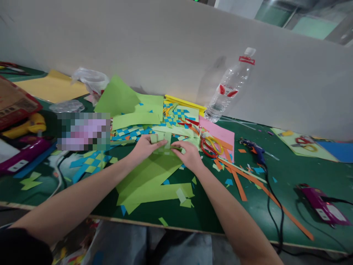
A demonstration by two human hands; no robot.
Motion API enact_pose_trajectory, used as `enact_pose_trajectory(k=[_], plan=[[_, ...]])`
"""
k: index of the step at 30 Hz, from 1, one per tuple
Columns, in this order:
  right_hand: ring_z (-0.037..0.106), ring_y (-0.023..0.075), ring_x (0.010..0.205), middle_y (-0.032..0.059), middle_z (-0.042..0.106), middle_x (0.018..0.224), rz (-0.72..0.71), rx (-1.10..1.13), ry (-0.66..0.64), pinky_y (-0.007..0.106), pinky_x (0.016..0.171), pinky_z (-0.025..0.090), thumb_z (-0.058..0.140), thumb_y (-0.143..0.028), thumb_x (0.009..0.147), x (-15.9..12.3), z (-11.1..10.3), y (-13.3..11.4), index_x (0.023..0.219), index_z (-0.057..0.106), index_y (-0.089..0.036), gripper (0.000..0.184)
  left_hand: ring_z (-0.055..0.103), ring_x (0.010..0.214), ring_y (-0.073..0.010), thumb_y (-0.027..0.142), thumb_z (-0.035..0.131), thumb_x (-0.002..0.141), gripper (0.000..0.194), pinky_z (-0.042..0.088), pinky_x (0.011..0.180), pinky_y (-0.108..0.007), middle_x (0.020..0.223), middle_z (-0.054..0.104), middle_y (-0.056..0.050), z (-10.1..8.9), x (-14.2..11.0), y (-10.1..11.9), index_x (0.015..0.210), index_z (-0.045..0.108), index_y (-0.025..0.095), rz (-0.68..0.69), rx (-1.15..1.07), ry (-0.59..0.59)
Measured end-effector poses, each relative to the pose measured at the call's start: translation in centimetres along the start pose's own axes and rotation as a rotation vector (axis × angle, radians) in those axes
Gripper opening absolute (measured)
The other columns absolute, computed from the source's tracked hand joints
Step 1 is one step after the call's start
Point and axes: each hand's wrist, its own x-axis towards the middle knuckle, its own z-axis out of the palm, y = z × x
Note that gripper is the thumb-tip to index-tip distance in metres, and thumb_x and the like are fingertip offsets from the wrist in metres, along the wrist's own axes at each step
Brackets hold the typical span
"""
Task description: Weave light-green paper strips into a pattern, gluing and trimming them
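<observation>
Between my hands is a small piece of woven pale green paper strips [166, 137]. My left hand [147, 146] pinches its left side, thumb on top. At the right end, the fingers of my right hand [186, 152] are closed on a thin green strip of the same piece. Under the hands lies a larger green paper sheet [150, 171] with cut edges. Just right of my right hand are scissors with red and yellow handles [212, 146]. Blue and green woven paper [176, 117] lies behind the hands.
A plastic bottle [228, 90] leans against the grey wall. To the right are a blue glue gun [255, 151] with a black cord, orange paper strips [264, 187] and a purple device [322, 204]. A yellow glue gun [27, 126] lies left. Paper scraps cover the green table [204, 217].
</observation>
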Motion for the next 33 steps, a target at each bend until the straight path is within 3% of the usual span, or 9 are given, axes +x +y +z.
enact_pose_trajectory(k=[3,7,12,20,24,27,33], plan=[[0.066,0.0175,0.084,0.0021,0.073,0.089,-0.008,0.002,-0.012,0.032,0.08,0.051,0.063,-0.026,0.084,0.03,0.01,0.09,0.094,0.069,-0.025,0.012,0.067,0.08,-0.0225,0.049,0.082,0.058,0.04,0.053,0.071,-0.032,0.09,0.075,-0.007,0.03,-0.02,-0.03,0.085,0.075,0.019,-0.008,-0.014,0.003],[0.069,0.0167,0.082,0.0016,0.073,0.088,0.082,0.16,-0.001,0.031,0.079,0.054,0.065,-0.026,0.08,0.2,0.04,0.23,0.092,0.069,-0.023,0.013,0.068,0.082,-0.0251,0.052,0.08,0.058,0.047,0.054,0.071,-0.034,0.091,0.075,-0.009,0.09,0.01,0.03,0.089,0.074,0.017,-0.033,-0.094,-0.008],[0.07,0.0184,0.088,0.0038,0.074,0.09,0.215,0.309,0.091,0.034,0.088,0.054,0.069,-0.029,0.075,0.56,-0.05,0.54,0.089,0.068,-0.02,0.017,0.067,0.086,-0.0218,0.052,0.075,0.067,0.045,0.052,0.077,-0.031,0.095,0.074,-0.007,0.0,0.26,-0.11,0.097,0.072,0.018,-0.001,-0.139,-0.036],[0.071,0.0207,0.092,0.0067,0.074,0.095,0.327,0.364,0.077,0.037,0.086,0.056,0.071,-0.031,0.072,0.71,-0.11,0.92,0.091,0.069,-0.019,0.022,0.063,0.07,-0.0177,0.054,0.072,0.068,0.044,0.047,0.064,-0.028,0.082,0.072,-0.006,-0.14,0.45,-0.37,0.086,0.072,0.015,-0.027,-0.077,0.001],[0.071,0.02,0.089,0.0068,0.075,0.093,0.331,0.394,0.088,0.036,0.086,0.056,0.069,-0.032,0.073,0.74,-0.26,0.96,0.09,0.069,-0.018,0.022,0.058,0.062,-0.0146,0.052,0.073,0.067,0.039,0.043,0.057,-0.026,0.075,0.071,-0.004,-0.13,0.43,-0.23,0.08,0.071,0.015,-0.02,-0.047,0.056],[0.071,0.0189,0.084,0.0056,0.075,0.088,0.305,0.388,0.117,0.034,0.083,0.057,0.068,-0.029,0.074,0.74,-0.36,0.97,0.086,0.07,-0.018,0.017,0.059,0.063,-0.0154,0.051,0.072,0.069,0.036,0.044,0.06,-0.027,0.072,0.069,-0.004,-0.16,0.5,-0.29,0.077,0.07,0.016,0.014,-0.033,0.031],[0.07,0.0184,0.081,0.003,0.074,0.087,0.224,0.207,0.187,0.034,0.081,0.055,0.063,-0.027,0.079,0.53,-0.64,0.79,0.084,0.072,-0.021,0.012,0.058,0.068,-0.0152,0.048,0.067,0.075,0.031,0.043,0.063,-0.026,0.076,0.066,-0.002,-0.27,0.58,-0.25,0.08,0.069,0.017,0.121,-0.027,0.053]])
